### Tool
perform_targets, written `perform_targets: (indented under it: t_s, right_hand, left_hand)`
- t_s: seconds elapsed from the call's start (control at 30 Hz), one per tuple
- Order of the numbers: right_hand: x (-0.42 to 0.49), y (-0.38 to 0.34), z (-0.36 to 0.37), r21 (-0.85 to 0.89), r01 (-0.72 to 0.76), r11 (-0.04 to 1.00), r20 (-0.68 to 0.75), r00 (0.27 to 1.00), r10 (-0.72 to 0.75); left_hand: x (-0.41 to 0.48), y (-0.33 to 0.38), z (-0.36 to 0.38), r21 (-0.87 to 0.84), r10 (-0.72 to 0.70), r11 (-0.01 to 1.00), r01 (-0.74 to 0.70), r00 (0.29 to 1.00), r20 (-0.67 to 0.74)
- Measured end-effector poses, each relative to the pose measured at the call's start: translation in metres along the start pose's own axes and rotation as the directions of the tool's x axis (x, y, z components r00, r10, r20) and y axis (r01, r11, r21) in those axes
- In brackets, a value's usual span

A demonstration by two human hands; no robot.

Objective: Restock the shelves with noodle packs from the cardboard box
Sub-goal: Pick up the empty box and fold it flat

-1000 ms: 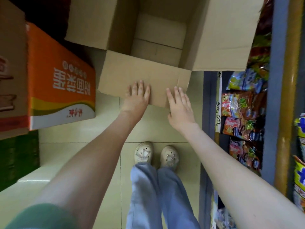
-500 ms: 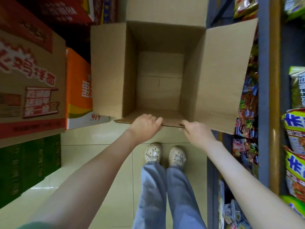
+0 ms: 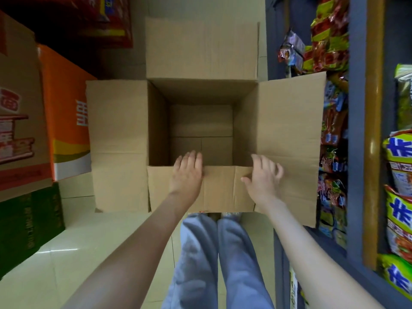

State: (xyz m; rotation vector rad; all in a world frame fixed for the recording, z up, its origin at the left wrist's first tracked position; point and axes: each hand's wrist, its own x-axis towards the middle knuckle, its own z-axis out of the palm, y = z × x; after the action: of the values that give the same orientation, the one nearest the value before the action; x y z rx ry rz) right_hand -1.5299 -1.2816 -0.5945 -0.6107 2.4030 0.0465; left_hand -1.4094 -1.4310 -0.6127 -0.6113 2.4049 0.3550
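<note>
Cardboard box (image 3: 118, 141) stood on the floor just ahead of both hands, mouth pointing up, flaps splayed, no packs visible inside. The left hand (image 3: 187, 175) lay flat on the near flap (image 3: 219, 190), fingers straight, tips at the rim. The right hand (image 3: 263, 177), fingers loosely spread and empty, was at the near right corner, on the side of the shelves (image 3: 356, 130) holding noodle packs (image 3: 399, 163). The mouth looked roughly square, with no clear long axis.

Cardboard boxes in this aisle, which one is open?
The plain brown box in the middle, its four flaps spread out. The orange carton and red-printed carton at left show only closed sides.
</note>
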Motion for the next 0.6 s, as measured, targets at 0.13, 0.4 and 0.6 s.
perform_targets:
  t_s: [0.13,0.4,0.6]
  right_hand:
    - [0.006,0.004,0.005,0.001,-0.062,0.998,-0.056,0.996,0.062]
    - [0.097,-0.039,-0.026,0.488,-0.022,0.873,-0.123,0.988,0.094]
    - [0.18,-0.057,-0.058,0.64,0.001,0.769,-0.172,0.975,0.142]
  left_hand:
    - [0.009,-0.001,0.005,-0.003,-0.058,0.998,0.058,0.997,0.048]
    - [0.076,-0.021,-0.049,-0.118,0.003,0.993,0.029,0.965,0.261]
    - [0.124,-0.027,-0.086,-0.093,0.051,0.994,-0.049,0.999,0.016]
